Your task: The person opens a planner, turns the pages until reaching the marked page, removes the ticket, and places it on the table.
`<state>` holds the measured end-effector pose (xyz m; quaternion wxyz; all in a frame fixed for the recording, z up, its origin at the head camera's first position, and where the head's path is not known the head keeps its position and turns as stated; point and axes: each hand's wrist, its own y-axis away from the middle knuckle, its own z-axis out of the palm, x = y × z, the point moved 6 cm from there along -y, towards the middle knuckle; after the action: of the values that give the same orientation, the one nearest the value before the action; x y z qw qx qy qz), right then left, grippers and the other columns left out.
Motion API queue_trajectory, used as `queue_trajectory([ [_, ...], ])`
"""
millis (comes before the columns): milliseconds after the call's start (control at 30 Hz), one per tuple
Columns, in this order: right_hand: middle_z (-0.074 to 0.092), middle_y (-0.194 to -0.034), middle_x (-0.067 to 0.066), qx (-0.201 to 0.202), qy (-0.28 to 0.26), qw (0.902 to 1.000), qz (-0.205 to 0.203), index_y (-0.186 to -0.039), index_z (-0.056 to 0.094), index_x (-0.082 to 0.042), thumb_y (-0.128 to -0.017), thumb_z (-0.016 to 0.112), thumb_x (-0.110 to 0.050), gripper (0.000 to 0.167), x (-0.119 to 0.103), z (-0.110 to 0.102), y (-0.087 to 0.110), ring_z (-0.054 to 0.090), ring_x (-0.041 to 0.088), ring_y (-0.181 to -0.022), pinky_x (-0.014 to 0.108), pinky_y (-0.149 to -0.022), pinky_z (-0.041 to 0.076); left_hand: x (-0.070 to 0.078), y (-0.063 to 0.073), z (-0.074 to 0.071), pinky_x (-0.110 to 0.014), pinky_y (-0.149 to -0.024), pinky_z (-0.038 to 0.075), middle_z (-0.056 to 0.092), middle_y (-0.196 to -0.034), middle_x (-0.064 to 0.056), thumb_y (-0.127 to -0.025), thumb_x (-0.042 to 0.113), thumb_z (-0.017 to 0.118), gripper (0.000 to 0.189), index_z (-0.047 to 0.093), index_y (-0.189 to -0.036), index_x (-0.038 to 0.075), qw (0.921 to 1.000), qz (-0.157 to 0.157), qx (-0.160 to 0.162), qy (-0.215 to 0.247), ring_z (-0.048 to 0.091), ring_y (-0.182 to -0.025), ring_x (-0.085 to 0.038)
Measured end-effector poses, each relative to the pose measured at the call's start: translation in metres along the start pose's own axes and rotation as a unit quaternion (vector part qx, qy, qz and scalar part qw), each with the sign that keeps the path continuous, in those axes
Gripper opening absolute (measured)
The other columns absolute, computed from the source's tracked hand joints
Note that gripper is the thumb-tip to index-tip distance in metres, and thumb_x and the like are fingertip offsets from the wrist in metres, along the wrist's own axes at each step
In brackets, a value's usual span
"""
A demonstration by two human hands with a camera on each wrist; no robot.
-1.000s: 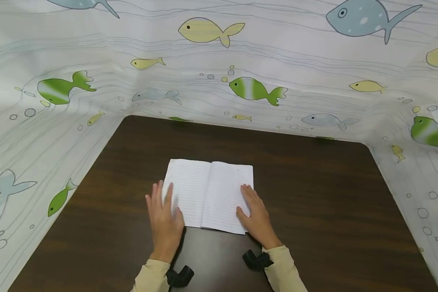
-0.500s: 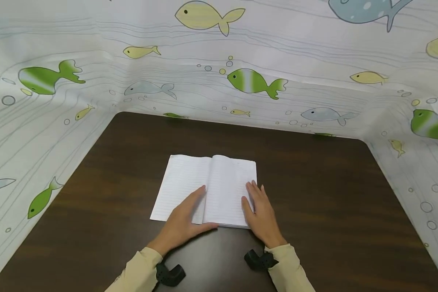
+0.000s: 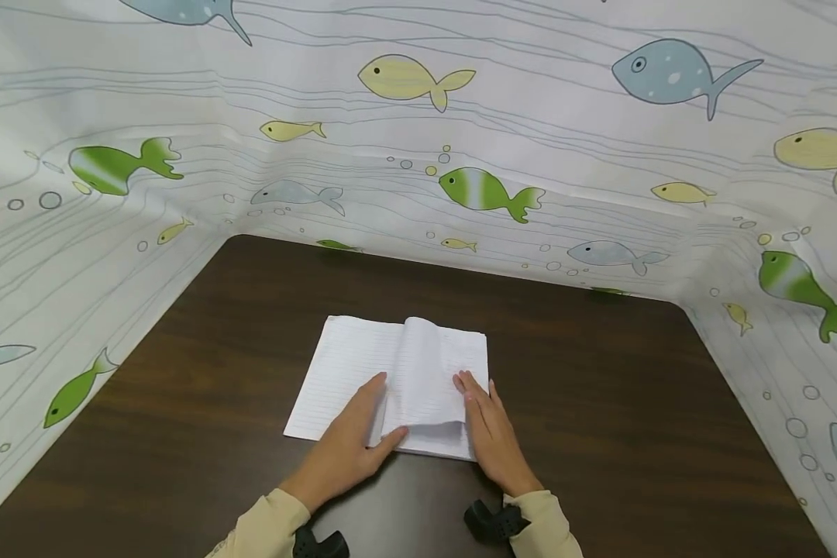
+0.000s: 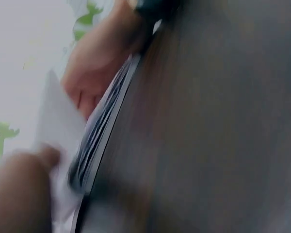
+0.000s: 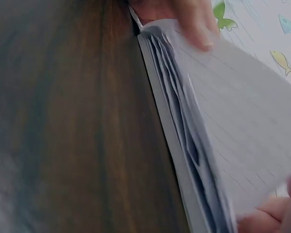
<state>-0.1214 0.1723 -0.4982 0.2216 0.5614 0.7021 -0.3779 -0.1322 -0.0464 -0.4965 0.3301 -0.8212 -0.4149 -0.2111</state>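
Observation:
An open lined notebook (image 3: 352, 353) lies on the dark wooden table. One right-hand page (image 3: 425, 387) is lifted along its near and right edges and bulges near the spine. My right hand (image 3: 495, 434) is at the right side, its fingertips pinching that page's outer edge; in the right wrist view those fingertips (image 5: 264, 218) show at the page border. My left hand (image 3: 345, 446) rests across the lower left page near the spine, thumb spread away from the fingers. The left wrist view is blurred, with the stacked page edges (image 4: 99, 131) between both hands.
The dark table (image 3: 635, 403) stretches around the notebook on every side. White cloth (image 3: 565, 116) printed with fish walls off the back and both sides. Each wrist carries a black camera mount (image 3: 491, 521) over a cream sleeve (image 3: 544, 527).
My left hand has moved from the notebook's left edge to the lower middle near the spine. At the right, a page has come up and curled leftward with my right hand at its edge.

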Motion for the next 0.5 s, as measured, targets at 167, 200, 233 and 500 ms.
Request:
queue_trajectory([
  [167,0.034,-0.165,0.016,0.028,-0.083,0.9955,0.037,-0.161,0.031,0.001,-0.114,0.034,-0.016,0.049,0.007,-0.004,0.001,0.027,0.033,-0.154,0.018,-0.123,0.016,0.014,0.002,0.0,-0.054,-0.113,0.041,0.041,-0.155,-0.03,-0.089,0.015,0.08,0.088,0.029,-0.157,-0.009,0.9962,0.046,0.053,-0.051,0.042,-0.144,-0.044],
  [200,0.031,-0.166,0.017,0.032,-0.09,0.9945,0.042,-0.162,0.028,0.001,-0.114,0.034,-0.015,0.05,0.008,-0.004,0.0,0.027,0.032,-0.154,0.013,-0.12,0.015,0.015,0.002,-0.002,-0.055,-0.113,0.041,0.042,-0.154,-0.03,-0.089,0.012,0.08,0.087,0.029,-0.157,-0.009,0.9949,0.045,0.072,-0.053,0.043,-0.143,-0.045],
  [233,0.029,-0.167,0.018,0.034,-0.096,0.9936,0.048,-0.162,0.026,0.001,-0.114,0.035,-0.014,0.051,0.01,-0.004,0.0,0.026,0.032,-0.155,0.014,-0.12,0.016,0.015,0.002,-0.005,-0.054,-0.113,0.041,0.044,-0.153,-0.03,-0.088,0.009,0.079,0.086,0.03,-0.156,-0.01,0.9928,0.044,0.098,-0.054,0.045,-0.141,-0.045],
  [500,0.028,-0.168,0.017,0.019,-0.034,0.9946,0.096,-0.162,0.027,-0.001,-0.105,0.058,-0.013,0.066,0.014,-0.003,0.001,0.023,0.035,-0.156,0.059,-0.123,0.021,0.014,-0.001,-0.031,-0.062,-0.123,0.019,0.033,-0.16,-0.031,-0.072,-0.022,0.06,0.086,0.037,-0.154,-0.008,0.9546,0.054,0.233,-0.177,0.032,-0.149,-0.046],
])
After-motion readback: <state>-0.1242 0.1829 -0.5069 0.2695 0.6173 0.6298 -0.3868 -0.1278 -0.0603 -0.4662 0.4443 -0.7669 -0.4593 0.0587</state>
